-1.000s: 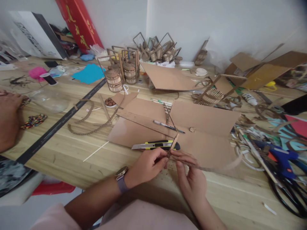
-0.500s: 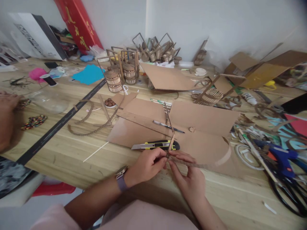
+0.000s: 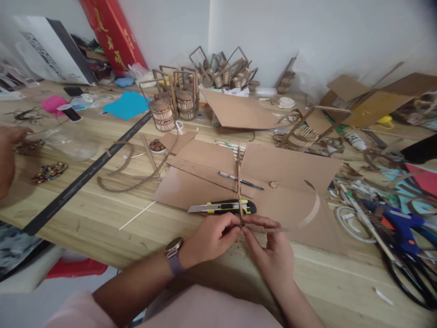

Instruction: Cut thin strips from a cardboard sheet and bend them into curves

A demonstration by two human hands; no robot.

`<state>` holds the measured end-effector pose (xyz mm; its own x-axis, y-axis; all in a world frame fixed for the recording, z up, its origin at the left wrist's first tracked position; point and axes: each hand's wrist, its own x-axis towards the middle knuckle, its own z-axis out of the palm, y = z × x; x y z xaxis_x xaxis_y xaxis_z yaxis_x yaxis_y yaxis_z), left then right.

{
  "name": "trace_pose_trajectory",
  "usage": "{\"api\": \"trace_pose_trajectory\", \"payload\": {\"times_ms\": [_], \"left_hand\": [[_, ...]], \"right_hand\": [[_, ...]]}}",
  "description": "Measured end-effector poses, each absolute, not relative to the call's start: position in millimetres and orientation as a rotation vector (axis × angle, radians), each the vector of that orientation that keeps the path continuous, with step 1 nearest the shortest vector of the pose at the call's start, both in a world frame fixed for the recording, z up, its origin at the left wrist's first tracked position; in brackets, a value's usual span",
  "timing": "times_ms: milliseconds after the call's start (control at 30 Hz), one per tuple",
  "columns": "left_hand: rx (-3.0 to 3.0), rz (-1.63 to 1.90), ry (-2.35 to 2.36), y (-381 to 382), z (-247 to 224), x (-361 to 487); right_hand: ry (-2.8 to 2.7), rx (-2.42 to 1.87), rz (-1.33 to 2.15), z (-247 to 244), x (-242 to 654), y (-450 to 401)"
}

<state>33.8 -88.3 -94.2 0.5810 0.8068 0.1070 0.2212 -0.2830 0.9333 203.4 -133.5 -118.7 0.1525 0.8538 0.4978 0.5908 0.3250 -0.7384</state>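
Observation:
Close to the table's front edge, my left hand (image 3: pixel 213 237) and my right hand (image 3: pixel 273 255) meet fingertip to fingertip. Both pinch a narrow cardboard strip (image 3: pixel 239 182), whose long part runs away from me over the sheets. Its end between the fingers is small and mostly hidden. A blurred curved strip (image 3: pixel 316 207) shows beyond my right hand; whether it joins the pinched one I cannot tell. Just past my fingers lies a yellow-black utility knife (image 3: pixel 215 207), crossed by the strip. Behind it, a pen (image 3: pixel 241 181) rests on flat cardboard (image 3: pixel 201 184).
Small lidded baskets (image 3: pixel 162 114) with tall handles stand at the back. To the right lie a blue glue gun (image 3: pixel 398 223), black-handled scissors (image 3: pixel 409 273) and paper scraps. Another person's hand (image 3: pixel 8 150) is at the far left by strung beads (image 3: pixel 50 172). A thin stick (image 3: pixel 136 215) lies left of the knife.
The strip's far part has swung left and straightened, and the curved strip on the right has shifted left. My hands stay close together. The other person's hand has moved slightly.

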Motion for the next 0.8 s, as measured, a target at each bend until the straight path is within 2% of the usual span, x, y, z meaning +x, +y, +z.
{"api": "trace_pose_trajectory", "payload": {"times_ms": [400, 800], "left_hand": [[1.844, 0.734, 0.789, -89, -96, 33], [1.726, 0.616, 0.763, -88, -92, 33]], "right_hand": [[-1.595, -1.246, 0.147, -114, 203, -133], [-1.508, -1.321, 0.243, -125, 203, -134]]}}
